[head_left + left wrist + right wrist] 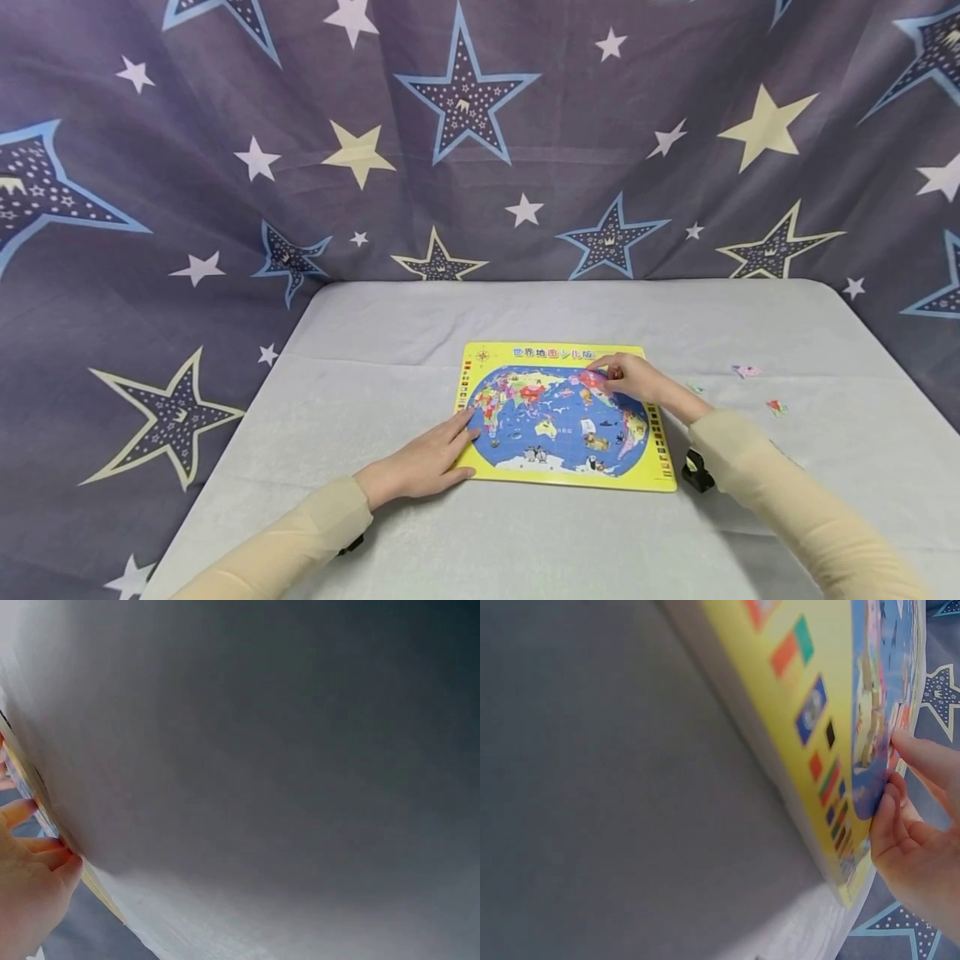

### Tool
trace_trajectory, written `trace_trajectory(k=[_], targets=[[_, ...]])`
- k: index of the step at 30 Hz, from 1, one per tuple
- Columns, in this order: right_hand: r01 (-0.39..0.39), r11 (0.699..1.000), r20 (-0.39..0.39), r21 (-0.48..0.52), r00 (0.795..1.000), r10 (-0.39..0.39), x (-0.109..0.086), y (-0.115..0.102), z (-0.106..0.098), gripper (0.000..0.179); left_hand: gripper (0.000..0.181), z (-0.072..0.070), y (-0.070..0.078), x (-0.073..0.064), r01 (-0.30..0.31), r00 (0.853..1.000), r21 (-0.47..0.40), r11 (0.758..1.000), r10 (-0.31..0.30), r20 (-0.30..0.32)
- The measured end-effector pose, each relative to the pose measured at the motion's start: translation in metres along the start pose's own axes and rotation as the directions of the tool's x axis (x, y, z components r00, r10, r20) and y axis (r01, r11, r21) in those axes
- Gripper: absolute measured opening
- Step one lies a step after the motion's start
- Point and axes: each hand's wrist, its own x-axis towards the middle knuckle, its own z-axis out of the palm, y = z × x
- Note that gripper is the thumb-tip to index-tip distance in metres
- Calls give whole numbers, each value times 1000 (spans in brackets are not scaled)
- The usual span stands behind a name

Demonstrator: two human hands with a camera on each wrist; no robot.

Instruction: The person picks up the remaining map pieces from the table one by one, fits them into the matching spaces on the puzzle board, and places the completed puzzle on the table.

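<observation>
A yellow-bordered world map puzzle board (pixel 570 482) lies flat on the table, its blue ocean filled with coloured land and animal pictures. My left hand (pixel 429 461) rests on the board's left edge, fingers extended over the border and thumb near the lower left corner. At the map's upper right, my right hand (pixel 633 379) pinches a pinkish-red puzzle piece (pixel 591 379) between thumb and fingers, right at the board's surface. In the right wrist view, the right fingertips (pixel 897 738) meet the board beyond its flag-printed border; much of the piece is hidden by them.
Loose puzzle pieces lie right of the board: a pink one (pixel 746 371), a red and green one (pixel 777 407) and a small green one (pixel 696 388) beside the right wrist. A pale cloth covers the table (pixel 360 333). Behind hangs a star-patterned curtain (pixel 525 183).
</observation>
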Motion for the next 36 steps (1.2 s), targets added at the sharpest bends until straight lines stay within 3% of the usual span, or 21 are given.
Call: trace_trajectory(k=[12, 25, 36], targets=[[5, 999, -4, -34, 1000, -6, 0, -1, -3, 33, 59, -1, -1, 2, 2, 1000, 2, 1000, -2, 1], [-25, 1000, -49, 11, 999, 25, -6, 2, -2, 33, 59, 2, -1, 1, 10, 1000, 6, 1000, -10, 4], [-3, 999, -68, 32, 998, 5, -21, 5, -18, 31, 59, 3, -2, 0, 10, 1000, 16, 1000, -10, 8]])
